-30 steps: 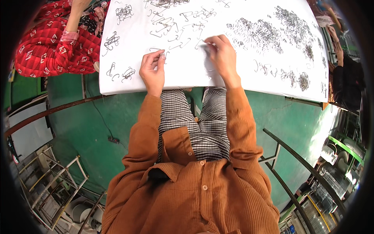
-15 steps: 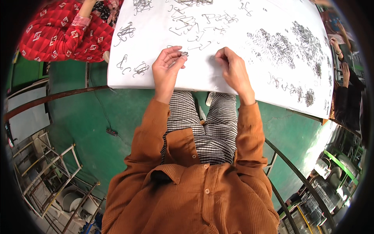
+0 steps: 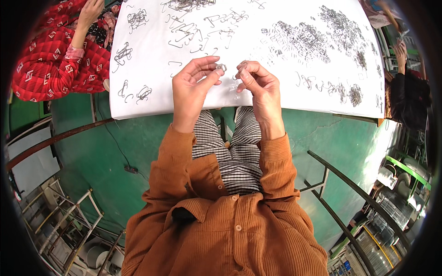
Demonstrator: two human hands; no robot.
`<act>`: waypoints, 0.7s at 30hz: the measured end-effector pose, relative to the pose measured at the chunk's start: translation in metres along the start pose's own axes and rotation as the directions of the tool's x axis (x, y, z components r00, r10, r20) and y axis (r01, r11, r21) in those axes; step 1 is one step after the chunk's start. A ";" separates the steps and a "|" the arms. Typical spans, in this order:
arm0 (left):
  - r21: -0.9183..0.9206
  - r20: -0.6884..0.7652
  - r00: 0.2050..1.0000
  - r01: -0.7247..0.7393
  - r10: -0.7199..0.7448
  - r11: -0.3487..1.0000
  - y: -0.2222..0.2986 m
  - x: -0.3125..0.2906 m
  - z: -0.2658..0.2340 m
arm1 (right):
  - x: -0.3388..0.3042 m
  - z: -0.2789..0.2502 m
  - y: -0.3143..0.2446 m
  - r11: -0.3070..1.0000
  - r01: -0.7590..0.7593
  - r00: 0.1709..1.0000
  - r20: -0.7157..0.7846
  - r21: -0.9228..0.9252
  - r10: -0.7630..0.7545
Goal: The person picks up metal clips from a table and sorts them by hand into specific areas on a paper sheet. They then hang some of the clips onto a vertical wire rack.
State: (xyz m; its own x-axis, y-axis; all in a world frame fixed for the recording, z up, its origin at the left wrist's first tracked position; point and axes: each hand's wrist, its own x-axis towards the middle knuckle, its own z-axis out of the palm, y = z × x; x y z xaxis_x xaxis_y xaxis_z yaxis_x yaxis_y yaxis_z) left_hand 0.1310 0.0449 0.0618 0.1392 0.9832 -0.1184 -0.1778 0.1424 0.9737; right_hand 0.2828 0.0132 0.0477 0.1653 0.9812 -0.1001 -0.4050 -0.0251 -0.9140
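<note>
My left hand [image 3: 192,87] is raised just above the white-covered table [image 3: 152,50], its thumb and forefinger pinching a small grey metal loop [image 3: 222,67]. Facing it, my right hand [image 3: 262,88] pinches a small dark curved metal piece [image 3: 236,76], partly hidden by the fingers. A short gap separates the two fingertips. Bent wire hooks [image 3: 184,33] lie loosely beyond my hands. To the right spreads a heap of small dark metal pieces [image 3: 299,39], with a second heap [image 3: 343,27] behind it.
More hook clusters [image 3: 143,93] lie on the table's left, and a dark clump [image 3: 355,95] sits at its right. A person in a red patterned garment [image 3: 46,69] is at the left; another person's dark sleeve [image 3: 410,94] shows at the right. Metal rails [image 3: 340,175] stand on the green floor.
My right hand has moved left and turned toward the left hand, so their fingertips are now close. The whole view has shifted a little, moving the table contents leftward.
</note>
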 end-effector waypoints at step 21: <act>0.637 0.223 0.948 -0.317 0.226 0.703 -0.048 0.040 0.040 | -0.043 -0.049 0.006 0.951 0.059 0.966 -0.224 -0.303 -0.132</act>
State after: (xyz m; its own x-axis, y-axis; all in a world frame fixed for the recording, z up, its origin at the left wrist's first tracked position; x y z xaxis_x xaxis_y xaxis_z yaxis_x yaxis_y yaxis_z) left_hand 0.1844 0.0728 0.0177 0.3088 0.9390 0.1512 0.4512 -0.2846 0.8458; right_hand 0.3170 -0.0386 0.0274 0.4147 0.9077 -0.0644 -0.1027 -0.0237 -0.9944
